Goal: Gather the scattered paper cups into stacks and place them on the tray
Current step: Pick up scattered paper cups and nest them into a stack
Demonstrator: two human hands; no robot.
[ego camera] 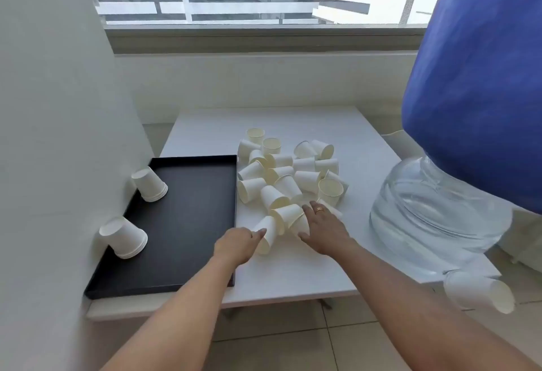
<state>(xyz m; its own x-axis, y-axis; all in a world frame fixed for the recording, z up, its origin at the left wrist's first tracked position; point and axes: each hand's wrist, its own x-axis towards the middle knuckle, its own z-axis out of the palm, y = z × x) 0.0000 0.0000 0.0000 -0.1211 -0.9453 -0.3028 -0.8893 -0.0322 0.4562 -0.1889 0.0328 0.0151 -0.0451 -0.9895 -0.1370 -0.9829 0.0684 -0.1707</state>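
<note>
Just right of tray (187, 224) edge, left hand (234, 246) curled round toppled cup (268, 235); farther right, right hand (322, 231) spread over cup pile (287, 171); bare table (293, 276) off tray's near corner.

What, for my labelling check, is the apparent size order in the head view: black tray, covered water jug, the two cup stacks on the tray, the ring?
1. Covered water jug
2. Black tray
3. Near cup stack and far cup stack: alike; nearness makes ranking unsure
4. Ring

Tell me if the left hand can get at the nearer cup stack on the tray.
Probably yes: bare tray lies between the left hand and the nearer stack, though the hand holds a cup.
</note>
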